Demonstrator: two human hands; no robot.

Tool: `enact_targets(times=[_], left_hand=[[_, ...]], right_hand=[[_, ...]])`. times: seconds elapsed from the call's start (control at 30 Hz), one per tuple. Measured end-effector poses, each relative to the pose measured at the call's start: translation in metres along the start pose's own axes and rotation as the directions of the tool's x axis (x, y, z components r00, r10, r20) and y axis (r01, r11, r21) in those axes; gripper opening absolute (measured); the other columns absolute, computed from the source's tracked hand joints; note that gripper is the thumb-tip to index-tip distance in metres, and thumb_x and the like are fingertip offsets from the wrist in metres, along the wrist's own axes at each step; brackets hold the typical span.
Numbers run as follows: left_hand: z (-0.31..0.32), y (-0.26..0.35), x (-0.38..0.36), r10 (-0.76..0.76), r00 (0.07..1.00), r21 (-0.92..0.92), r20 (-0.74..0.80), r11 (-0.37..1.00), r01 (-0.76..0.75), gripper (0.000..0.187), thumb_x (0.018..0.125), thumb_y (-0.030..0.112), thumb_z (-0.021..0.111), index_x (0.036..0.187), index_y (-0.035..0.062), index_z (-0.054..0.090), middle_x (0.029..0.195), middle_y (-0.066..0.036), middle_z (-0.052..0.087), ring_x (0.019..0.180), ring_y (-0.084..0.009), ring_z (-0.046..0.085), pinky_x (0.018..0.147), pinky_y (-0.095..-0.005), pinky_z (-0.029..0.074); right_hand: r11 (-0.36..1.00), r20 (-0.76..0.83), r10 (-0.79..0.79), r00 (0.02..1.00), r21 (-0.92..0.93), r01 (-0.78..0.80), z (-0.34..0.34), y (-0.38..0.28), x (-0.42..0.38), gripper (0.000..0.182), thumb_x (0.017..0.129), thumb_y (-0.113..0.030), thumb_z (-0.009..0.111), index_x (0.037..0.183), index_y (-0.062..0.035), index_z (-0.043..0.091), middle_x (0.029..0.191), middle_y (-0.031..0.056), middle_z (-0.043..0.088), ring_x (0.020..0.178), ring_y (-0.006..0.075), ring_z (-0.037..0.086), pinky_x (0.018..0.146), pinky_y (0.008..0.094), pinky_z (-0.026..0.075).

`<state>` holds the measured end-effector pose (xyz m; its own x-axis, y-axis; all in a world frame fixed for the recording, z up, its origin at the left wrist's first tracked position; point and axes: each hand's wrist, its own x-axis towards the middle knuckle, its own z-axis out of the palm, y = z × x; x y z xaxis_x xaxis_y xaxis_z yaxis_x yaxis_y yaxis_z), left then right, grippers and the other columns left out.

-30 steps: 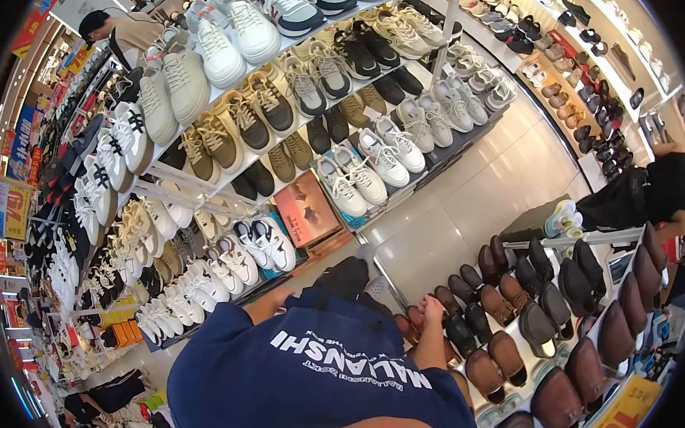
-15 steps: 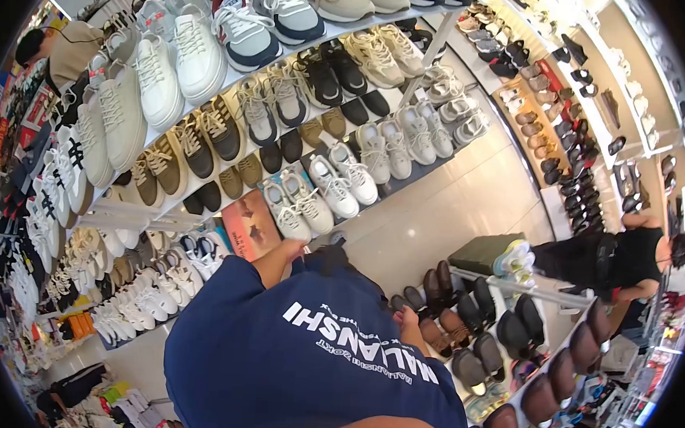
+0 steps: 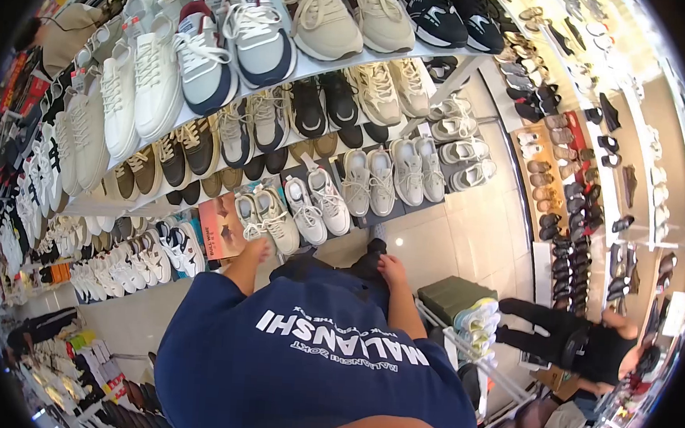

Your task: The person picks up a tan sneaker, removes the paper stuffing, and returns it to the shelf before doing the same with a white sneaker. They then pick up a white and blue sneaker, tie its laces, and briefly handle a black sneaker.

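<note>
My left hand (image 3: 255,251) hangs low in front of my navy T-shirt (image 3: 318,354), its fingers slightly apart with nothing showing in them. It overlaps the lower edge of a pair of beige sneakers (image 3: 277,224) on the bottom shelf, beside an orange shoebox (image 3: 222,226). A pair of white sneakers (image 3: 329,201) stands just to the right. At my other side, my right hand (image 3: 390,270) hangs beside my dark trousers with loosely bent, parted fingers and nothing visible in it. My shoe (image 3: 377,243) shows ahead of it on the floor.
Tiered shelves (image 3: 288,73) full of sneakers rise close ahead. Tiled floor (image 3: 435,239) runs to the right, past a green padded stool (image 3: 456,298) and a metal rack (image 3: 497,376). A person in black (image 3: 586,339) stands beyond. More shoe shelves (image 3: 636,153) line the far right.
My view has shifted, with the shelves now larger overhead. My left hand has moved left and my right hand forward, away from the brown and black shoes on the right.
</note>
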<state>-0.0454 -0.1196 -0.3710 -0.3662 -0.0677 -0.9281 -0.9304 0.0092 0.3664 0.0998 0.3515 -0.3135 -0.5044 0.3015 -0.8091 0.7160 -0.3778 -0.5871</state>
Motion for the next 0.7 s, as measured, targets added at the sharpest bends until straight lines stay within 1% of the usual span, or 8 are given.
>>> enact_targets(times=[0.03, 0.17, 0.23, 0.43, 0.47, 0.5, 0.6, 0.7], left_hand=[[-0.023, -0.039, 0.022, -0.077, 0.975, -0.076, -0.207, 0.995, 0.062, 0.031, 0.090, 0.039, 0.061, 0.105, 0.0123, 0.056, 0.083, -0.005, 0.058, 0.064, -0.0201, 0.056, 0.050, -0.0361, 0.043], [-0.025, -0.086, -0.075, -0.216, 0.903, -0.218, -0.371, 0.966, 0.141, 0.042, 0.090, 0.043, 0.058, 0.117, 0.0115, 0.055, 0.103, -0.008, 0.062, 0.082, -0.0258, 0.061, 0.065, -0.0436, 0.046], [0.003, -0.110, -0.111, -0.245, 0.866, -0.333, -0.436, 0.938, 0.098, 0.042, 0.091, 0.042, 0.058, 0.120, 0.0122, 0.055, 0.106, -0.009, 0.063, 0.083, -0.0260, 0.062, 0.066, -0.0427, 0.047], [0.157, -0.181, -0.168, -0.221, 0.956, -0.393, -0.194, 0.910, 0.131, 0.038, 0.093, 0.041, 0.058, 0.115, 0.0096, 0.059, 0.105, -0.008, 0.065, 0.083, -0.0251, 0.063, 0.067, -0.0382, 0.047], [0.172, -0.199, -0.174, 0.235, 0.957, 0.274, -0.169, 0.944, -0.183, 0.035, 0.093, 0.041, 0.058, 0.108, 0.0096, 0.062, 0.101, -0.009, 0.065, 0.081, -0.0252, 0.063, 0.067, -0.0382, 0.048], [0.185, -0.217, -0.179, 0.538, 0.832, 0.778, 0.139, 0.460, -0.428, 0.034, 0.093, 0.042, 0.058, 0.102, 0.0096, 0.065, 0.096, -0.009, 0.065, 0.080, -0.0252, 0.063, 0.067, -0.0382, 0.048], [0.224, -0.274, -0.170, 0.156, 0.987, 0.144, -0.038, 0.978, -0.149, 0.034, 0.093, 0.042, 0.057, 0.092, 0.0091, 0.067, 0.090, -0.008, 0.065, 0.077, -0.0246, 0.062, 0.065, -0.0379, 0.048], [0.259, -0.273, -0.215, -0.158, 0.975, -0.362, -0.154, 0.927, 0.093, 0.034, 0.094, 0.041, 0.057, 0.097, 0.0087, 0.066, 0.092, -0.006, 0.066, 0.076, -0.0229, 0.062, 0.063, -0.0373, 0.048]], right_hand=[[1.000, 0.082, 0.025, 0.996, 0.011, -0.026, 0.001, -0.020, 0.020, 0.025, 0.092, -0.025, 0.064, 0.107, -0.0040, 0.063, 0.087, 0.0056, 0.065, 0.067, 0.0122, 0.060, 0.058, 0.0302, 0.049], [0.973, 0.180, -0.020, 0.983, -0.221, 0.060, 0.018, -0.145, 0.076, 0.032, 0.091, -0.032, 0.065, 0.110, -0.0067, 0.060, 0.088, 0.0060, 0.066, 0.069, 0.0149, 0.062, 0.058, 0.0295, 0.050], [0.967, 0.369, -0.099, 0.924, -0.183, 0.176, 0.026, -0.211, 0.104, 0.037, 0.091, -0.039, 0.065, 0.110, -0.0083, 0.060, 0.088, 0.0057, 0.067, 0.070, 0.0159, 0.064, 0.058, 0.0291, 0.049], [0.949, 0.454, -0.234, 0.860, -0.085, 0.303, 0.091, -0.378, 0.137, 0.055, 0.087, -0.050, 0.067, 0.118, -0.0070, 0.057, 0.100, 0.0098, 0.068, 0.080, 0.0192, 0.066, 0.065, 0.0298, 0.049], [0.936, 0.463, -0.275, 0.843, -0.073, 0.345, 0.096, -0.392, 0.130, 0.056, 0.086, -0.051, 0.068, 0.120, -0.0078, 0.057, 0.102, 0.0099, 0.068, 0.082, 0.0199, 0.066, 0.067, 0.0303, 0.049], [0.953, 0.498, -0.221, 0.838, -0.073, 0.294, 0.098, -0.390, 0.136, 0.057, 0.086, -0.051, 0.069, 0.121, -0.0084, 0.057, 0.104, 0.0101, 0.068, 0.082, 0.0195, 0.066, 0.068, 0.0320, 0.049], [0.987, 0.594, -0.101, 0.798, -0.038, 0.153, 0.106, -0.391, 0.160, 0.056, 0.085, -0.050, 0.069, 0.123, -0.0099, 0.057, 0.109, 0.0105, 0.069, 0.083, 0.0188, 0.066, 0.072, 0.0344, 0.049], [0.997, 0.679, -0.070, 0.731, 0.078, 0.023, 0.108, -0.377, 0.178, 0.050, 0.089, -0.049, 0.066, 0.120, -0.0107, 0.057, 0.107, 0.0099, 0.071, 0.083, 0.0185, 0.066, 0.072, 0.0318, 0.049]])
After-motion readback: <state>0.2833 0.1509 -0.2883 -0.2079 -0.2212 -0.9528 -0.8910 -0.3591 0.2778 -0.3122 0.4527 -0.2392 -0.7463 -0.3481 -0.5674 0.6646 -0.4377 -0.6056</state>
